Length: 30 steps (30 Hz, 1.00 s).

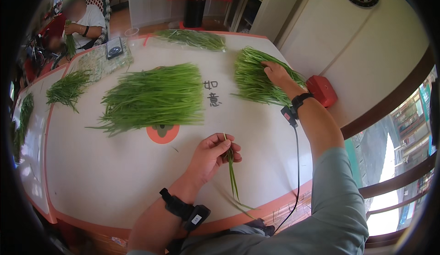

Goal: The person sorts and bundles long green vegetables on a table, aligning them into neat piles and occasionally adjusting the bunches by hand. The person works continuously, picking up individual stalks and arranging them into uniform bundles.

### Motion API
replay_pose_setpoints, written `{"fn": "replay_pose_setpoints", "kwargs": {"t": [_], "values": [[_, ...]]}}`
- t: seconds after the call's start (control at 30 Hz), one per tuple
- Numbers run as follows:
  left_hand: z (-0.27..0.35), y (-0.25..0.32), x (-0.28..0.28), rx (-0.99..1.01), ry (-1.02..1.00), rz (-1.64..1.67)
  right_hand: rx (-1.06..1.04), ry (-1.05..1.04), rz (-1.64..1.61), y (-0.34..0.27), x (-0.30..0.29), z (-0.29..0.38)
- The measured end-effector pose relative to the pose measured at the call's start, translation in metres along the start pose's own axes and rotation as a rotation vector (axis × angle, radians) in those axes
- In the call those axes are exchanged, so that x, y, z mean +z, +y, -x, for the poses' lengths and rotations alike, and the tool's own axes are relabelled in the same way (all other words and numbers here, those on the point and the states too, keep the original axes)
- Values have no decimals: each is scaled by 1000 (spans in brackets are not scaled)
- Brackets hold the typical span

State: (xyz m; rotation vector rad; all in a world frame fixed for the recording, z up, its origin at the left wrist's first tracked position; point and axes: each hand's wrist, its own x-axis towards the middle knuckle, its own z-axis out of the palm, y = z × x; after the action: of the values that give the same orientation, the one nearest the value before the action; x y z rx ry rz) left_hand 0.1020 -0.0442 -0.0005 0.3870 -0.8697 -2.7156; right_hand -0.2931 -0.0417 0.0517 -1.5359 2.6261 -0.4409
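Observation:
Near the middle of the table, my left hand point(215, 155) pinches a few long green leaves, which look like garlic chives point(233, 183). Their ends hang down towards the table's front edge. My right hand point(276, 74) reaches onto a loose heap of the same leaves point(254, 83) at the right. Its fingertips are among the leaves, so whether they grip any is hidden. Left of that heap lies a broad, combed bundle of chives point(158, 97), its pale cut ends lined up towards the right. Both wrists wear black straps with small boxes.
The white table point(120, 172) has an orange edge. A clear bag of chives point(192, 39), a phone point(114, 47), a clear cup point(132, 33) and a small pile point(68, 88) are farther back. A red box point(322, 90) stands right. A seated person point(86, 21) holds chives. A cable point(297, 165) hangs from my right wrist.

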Motion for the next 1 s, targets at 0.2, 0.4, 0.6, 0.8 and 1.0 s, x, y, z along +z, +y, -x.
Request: {"fn": "replay_pose_setpoints", "kwargs": {"t": [0.2,0.4,0.6,0.8,1.0], "values": [[-1,0,3,-37,9,-24,-39,391,59,20,-12,-20],[1,0,4,-60,12,-9,6,280,184,45,16,-54],[4,-1,5,-64,12,-14,81,52,181,64,17,-81],[3,-3,4,-53,22,-17,114,47,229,41,7,-60],[2,0,6,-38,19,-68,42,-112,180,33,-6,-27]]}}
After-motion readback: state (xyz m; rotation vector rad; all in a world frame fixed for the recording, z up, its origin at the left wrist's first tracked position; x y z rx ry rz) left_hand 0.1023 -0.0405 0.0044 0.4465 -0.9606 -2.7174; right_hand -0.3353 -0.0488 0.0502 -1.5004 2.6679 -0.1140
